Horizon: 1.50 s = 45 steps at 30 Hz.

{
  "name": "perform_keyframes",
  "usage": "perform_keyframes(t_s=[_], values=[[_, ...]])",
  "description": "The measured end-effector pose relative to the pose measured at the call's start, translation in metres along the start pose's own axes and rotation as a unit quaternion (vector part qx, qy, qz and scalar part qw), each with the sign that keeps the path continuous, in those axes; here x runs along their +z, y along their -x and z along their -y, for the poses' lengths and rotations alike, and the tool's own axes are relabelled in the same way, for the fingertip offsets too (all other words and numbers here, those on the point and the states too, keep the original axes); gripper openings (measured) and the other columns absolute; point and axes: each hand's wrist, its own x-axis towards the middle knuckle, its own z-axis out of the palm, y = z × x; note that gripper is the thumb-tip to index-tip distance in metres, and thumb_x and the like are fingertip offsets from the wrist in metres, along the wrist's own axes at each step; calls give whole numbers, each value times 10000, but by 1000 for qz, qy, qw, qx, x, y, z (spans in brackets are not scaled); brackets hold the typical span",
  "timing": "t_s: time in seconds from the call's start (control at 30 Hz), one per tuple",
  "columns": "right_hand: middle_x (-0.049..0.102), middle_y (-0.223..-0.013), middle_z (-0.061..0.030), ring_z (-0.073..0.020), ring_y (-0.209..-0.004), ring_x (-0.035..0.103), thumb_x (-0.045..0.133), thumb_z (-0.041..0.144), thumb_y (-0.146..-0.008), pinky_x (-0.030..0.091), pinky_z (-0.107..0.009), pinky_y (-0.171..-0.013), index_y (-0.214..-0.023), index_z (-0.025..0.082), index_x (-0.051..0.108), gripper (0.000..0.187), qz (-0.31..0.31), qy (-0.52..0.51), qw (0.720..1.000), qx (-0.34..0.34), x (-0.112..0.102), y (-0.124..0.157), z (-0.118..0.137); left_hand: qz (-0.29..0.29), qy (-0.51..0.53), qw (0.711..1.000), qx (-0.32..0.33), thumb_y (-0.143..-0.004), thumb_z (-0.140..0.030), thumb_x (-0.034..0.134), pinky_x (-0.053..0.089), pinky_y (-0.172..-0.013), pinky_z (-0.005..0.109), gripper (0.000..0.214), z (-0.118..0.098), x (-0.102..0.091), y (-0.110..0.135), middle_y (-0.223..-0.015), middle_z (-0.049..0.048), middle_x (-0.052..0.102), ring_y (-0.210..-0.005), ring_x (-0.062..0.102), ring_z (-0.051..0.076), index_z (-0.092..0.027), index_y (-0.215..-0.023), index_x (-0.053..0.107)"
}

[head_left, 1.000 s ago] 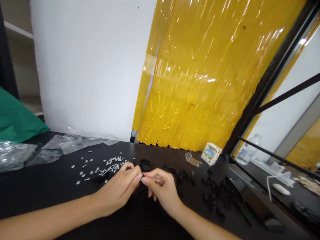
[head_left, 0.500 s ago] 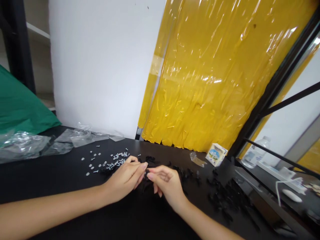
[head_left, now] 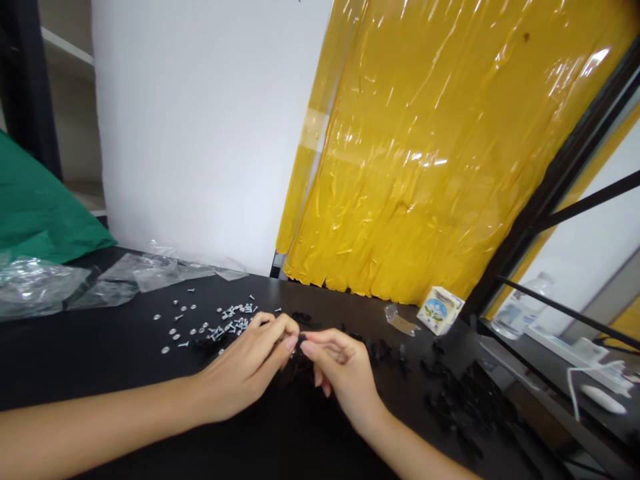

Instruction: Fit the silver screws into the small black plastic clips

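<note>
My left hand (head_left: 245, 363) and my right hand (head_left: 343, 373) meet above the black tabletop (head_left: 150, 393), fingertips pinching a small black plastic part (head_left: 301, 341) between them. Most of that part is hidden by my fingers. Just left of my left hand lies a scatter of silver screws and washers (head_left: 233, 325). Loose black plastic pieces (head_left: 465, 400) spread across the table to the right of my right hand, and a few lie beneath my hands.
Crumpled clear plastic bags (head_left: 35, 287) lie at the far left by a green cloth (head_left: 35, 207). A small printed box (head_left: 440, 310) and a clear wrapper (head_left: 399, 320) sit at the back edge, before a yellow plastic curtain (head_left: 400, 153). A water bottle (head_left: 525, 310) stands beyond a window-like frame.
The view has drifted slightly, shifting the table to the right. My hands stay together at the small black part, with the fingers of my left hand curled a little more around it.
</note>
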Motion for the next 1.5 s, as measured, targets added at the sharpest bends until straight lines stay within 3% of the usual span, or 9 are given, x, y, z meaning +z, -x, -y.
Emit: perform_keyframes(t_s=[0.3, 0.47, 0.67, 1.0, 1.2, 1.37, 1.5], values=[[600, -516, 27, -44, -373, 460, 742, 385, -654, 299, -132, -312, -798, 152, 685, 280, 2, 19, 1000, -17, -1, 4, -1, -37, -10, 999, 20, -955, -328, 278, 377, -749, 300, 233, 3, 4, 0, -755, 3, 528, -829, 434, 175, -214, -864, 460], [598, -512, 25, -47, -377, 460, 740, 391, -653, 304, -137, -315, -796, 150, 690, 285, -3, 33, 999, -16, 0, 4, 1, -19, -29, 999, 31, -953, -308, 274, 381, -753, 297, 230, 3, 2, 0, -781, 9, 538, -836, 446, 174, -211, -862, 462], [629, -546, 11, -47, -378, 457, 742, 399, -648, 318, -148, -325, -785, 153, 688, 286, -19, 42, 998, -32, 1, 3, 1, -70, -28, 997, 30, -938, -345, 296, 387, -719, 295, 230, 4, 7, 1, -752, 15, 542, -843, 454, 189, -210, -888, 476], [616, -532, 2, -46, -373, 446, 742, 426, -645, 307, -144, -322, -794, 146, 691, 321, -8, 59, 998, -22, 2, 3, -3, -62, -18, 996, 67, -901, -245, 373, 369, -709, 269, 117, 3, 1, 2, -716, -11, 528, -751, 445, 154, -208, -840, 465], [567, -490, 25, -44, -374, 432, 751, 428, -634, 307, -140, -325, -801, 149, 689, 332, 0, 61, 998, -12, 4, 4, -1, -50, -46, 993, 93, -919, -225, 316, 356, -769, 302, 192, 3, 2, 2, -704, -20, 485, -679, 431, 135, -197, -757, 414], [570, -492, 19, -48, -360, 421, 742, 445, -636, 296, -145, -307, -808, 147, 682, 349, 3, 57, 998, -7, 4, 4, -2, -54, -15, 997, 61, -948, -266, 261, 367, -729, 289, 248, 5, 1, 4, -747, 5, 500, -788, 430, 161, -201, -773, 425], [526, -447, 45, -37, -332, 382, 724, 454, -657, 285, -143, -302, -835, 149, 676, 356, -13, 45, 999, -15, 3, 4, -1, -68, 7, 997, 19, -943, -345, 326, 372, -747, 296, 218, 4, 1, 3, -743, -7, 526, -797, 447, 160, -208, -828, 452]])
